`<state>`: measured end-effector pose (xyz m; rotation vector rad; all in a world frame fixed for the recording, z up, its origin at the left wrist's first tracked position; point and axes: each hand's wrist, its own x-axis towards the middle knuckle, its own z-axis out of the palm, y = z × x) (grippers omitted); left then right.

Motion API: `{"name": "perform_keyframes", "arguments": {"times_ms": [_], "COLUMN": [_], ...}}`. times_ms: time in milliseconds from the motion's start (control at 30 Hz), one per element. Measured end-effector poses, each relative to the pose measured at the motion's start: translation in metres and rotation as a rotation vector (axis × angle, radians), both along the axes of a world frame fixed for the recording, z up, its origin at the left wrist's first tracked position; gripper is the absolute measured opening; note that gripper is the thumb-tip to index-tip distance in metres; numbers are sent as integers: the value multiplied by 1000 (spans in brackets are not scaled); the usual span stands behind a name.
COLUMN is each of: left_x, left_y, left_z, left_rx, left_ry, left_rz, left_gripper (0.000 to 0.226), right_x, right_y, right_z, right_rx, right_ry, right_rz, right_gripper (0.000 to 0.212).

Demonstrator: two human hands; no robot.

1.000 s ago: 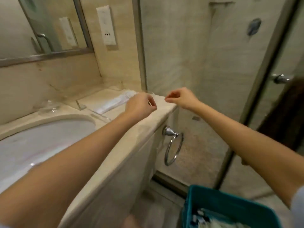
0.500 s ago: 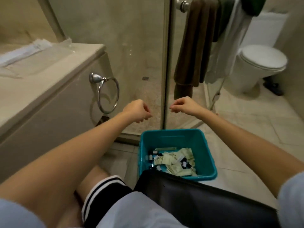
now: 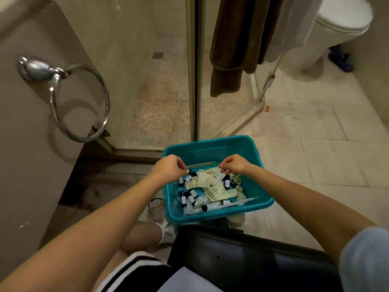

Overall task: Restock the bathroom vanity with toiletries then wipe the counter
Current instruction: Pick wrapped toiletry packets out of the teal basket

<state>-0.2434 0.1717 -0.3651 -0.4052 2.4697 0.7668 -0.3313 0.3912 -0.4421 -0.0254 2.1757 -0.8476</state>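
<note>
A teal basket [image 3: 210, 144] sits on the floor ahead of me. It holds several small dark bottles [image 3: 183, 199], cream sachets [image 3: 205, 180] and long clear-wrapped items [image 3: 233, 202]. Both hands reach into the far half of the basket with fingers curled downward. My left hand [image 3: 168, 168] has its fingertips at the top of a small bottle [image 3: 188, 178]; I cannot tell whether it grips it. My right hand [image 3: 233, 165] pinches a thin clear-wrapped packet [image 3: 223, 173] just above the pile.
The vanity's side panel [image 3: 31, 144] with a chrome towel ring [image 3: 84, 102] stands on the left. A glass shower door [image 3: 192, 70] is straight ahead, with brown towels [image 3: 237, 45] hanging. A toilet [image 3: 336, 24] is at the far right, and a black seat [image 3: 242, 256] is under me.
My view has swung from the vanity counter down to the floor. Both hands have dropped from the counter edge into the teal basket.
</note>
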Motion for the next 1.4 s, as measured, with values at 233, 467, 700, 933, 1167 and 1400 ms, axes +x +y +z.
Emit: {"name": "perform_keyframes", "arguments": {"times_ms": [233,467,700,933,1167,1400], "left_x": [-7,-19,13,44,52,46], "left_y": [-20,-19,12,52,60,72], "left_z": [-91,-121,-124,-153,-177,-201], "left_rx": [73,82,84,90,82,156], "left_ry": [-111,-146,-196,-101,-162,-270], "left_rz": [64,-24,-96,91,200,263], "left_gripper": [21,30,38,36,41,44], "right_x": [9,9,48,35,33,24], "right_y": [-25,-24,22,60,85,90], "right_z": [-81,-101,-94,-127,-168,-203], "right_rx": [120,371,665,604,621,664], "right_ry": [-164,-118,-13,100,-65,-197], "right_rz": [-52,22,229,330,398,388], "right_gripper": [23,29,28,45,54,52]}}
